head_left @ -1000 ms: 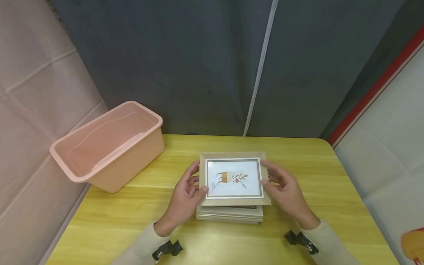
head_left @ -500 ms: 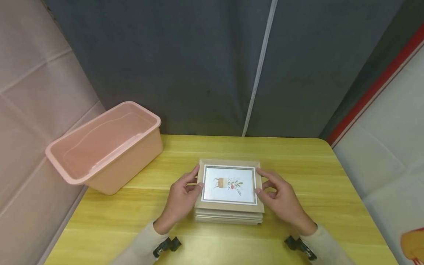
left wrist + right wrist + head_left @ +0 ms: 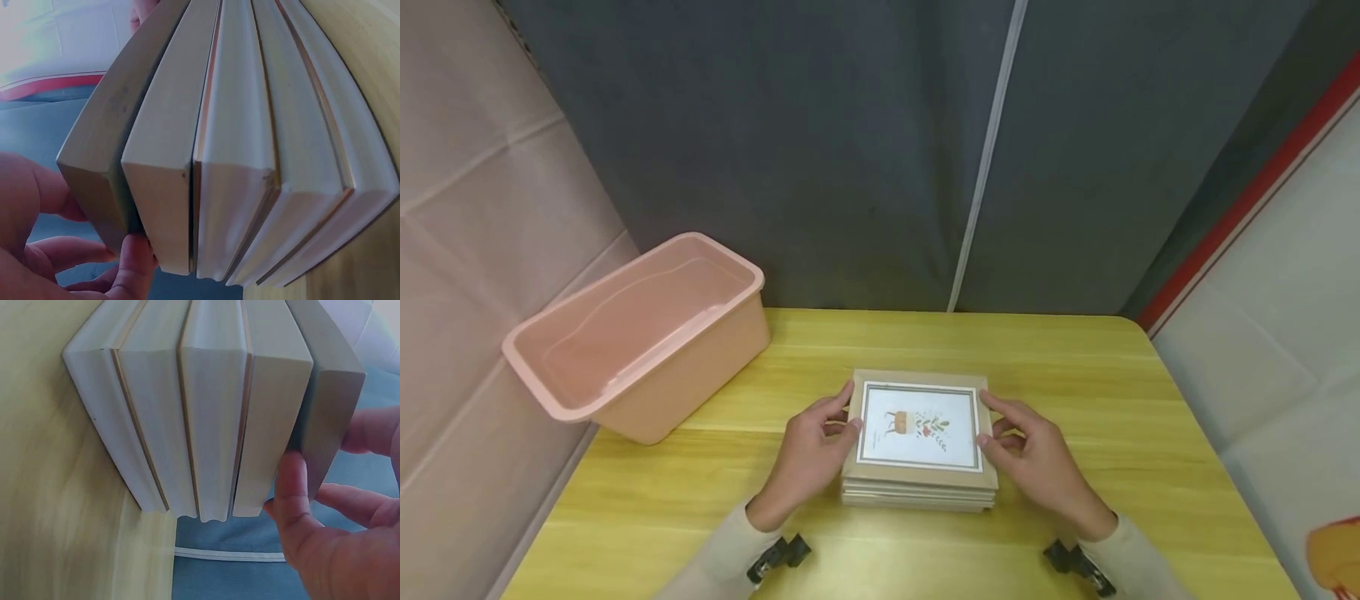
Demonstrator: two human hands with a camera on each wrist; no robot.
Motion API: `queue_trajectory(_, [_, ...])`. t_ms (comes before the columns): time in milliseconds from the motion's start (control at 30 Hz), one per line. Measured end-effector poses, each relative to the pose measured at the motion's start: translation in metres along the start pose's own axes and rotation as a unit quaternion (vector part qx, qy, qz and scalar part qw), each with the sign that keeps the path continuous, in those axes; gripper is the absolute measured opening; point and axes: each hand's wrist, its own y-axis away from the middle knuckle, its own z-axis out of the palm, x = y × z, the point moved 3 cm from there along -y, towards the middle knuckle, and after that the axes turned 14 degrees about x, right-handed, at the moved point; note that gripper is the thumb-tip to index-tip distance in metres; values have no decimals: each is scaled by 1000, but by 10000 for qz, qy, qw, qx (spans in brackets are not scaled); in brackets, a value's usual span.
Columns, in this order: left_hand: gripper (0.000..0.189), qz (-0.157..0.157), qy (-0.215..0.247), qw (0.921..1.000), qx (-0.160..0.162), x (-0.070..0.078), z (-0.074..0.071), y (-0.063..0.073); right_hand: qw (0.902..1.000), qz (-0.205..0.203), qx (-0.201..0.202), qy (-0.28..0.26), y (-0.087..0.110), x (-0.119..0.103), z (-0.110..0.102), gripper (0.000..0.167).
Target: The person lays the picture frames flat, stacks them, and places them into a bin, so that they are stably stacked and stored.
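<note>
A picture frame (image 3: 919, 425) with a wide beige border and a small plant print lies on top of a stack of frames (image 3: 917, 497). My left hand (image 3: 811, 454) holds its left edge, thumb on the front and fingers at the side. The right hand (image 3: 1033, 454) grips the opposite edge the same way. In the left wrist view, a fingertip of the left hand (image 3: 81, 262) reaches into a narrow dark gap under the top frame (image 3: 119, 106). A finger of the right hand (image 3: 344, 550) sits in the same gap in the right wrist view.
A pink plastic bin (image 3: 681, 354) stands at the left on the yellow wood-grain table (image 3: 1060, 367). Dark grey cloth (image 3: 790, 150) hangs behind the table. Pale panels rise on both sides. The stack in the wrist views has several layers with white and beige sides.
Both hands have lowered the top picture frame toward me onto the stack, its edges now nearly lined up with those below. The bin has stayed in place.
</note>
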Motion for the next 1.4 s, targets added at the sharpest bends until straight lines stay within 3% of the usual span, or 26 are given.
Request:
queue_trajectory(200, [51, -316, -207, 9993, -58, -2, -5, 1, 9989, -190, -219, 372, 2, 0, 2, 56])
queue_trajectory(367, [51, -330, -195, 9992, -82, -3, -6, -1, 9949, -483, -414, 783, -1, 4, 2, 55])
queue_trajectory(667, [53, -349, -61, 9991, -214, -3, -2, -5, 9971, -16, -466, 597, -2, 16, -3, 53])
queue_trajectory(933, [49, -287, -29, 9994, -200, -8, -4, -8, 9971, 58, -463, 602, -2, 17, -1, 53])
queue_trajectory(1167, [43, -79, -147, 9996, -207, -6, -14, -12, 9968, 71, -517, 602, -1, 21, 1, 52])
queue_trajectory(1400, [35, 183, -275, 9993, 146, 0, -40, -15, 9975, 143, -509, 469, 0, 28, 3, 51])
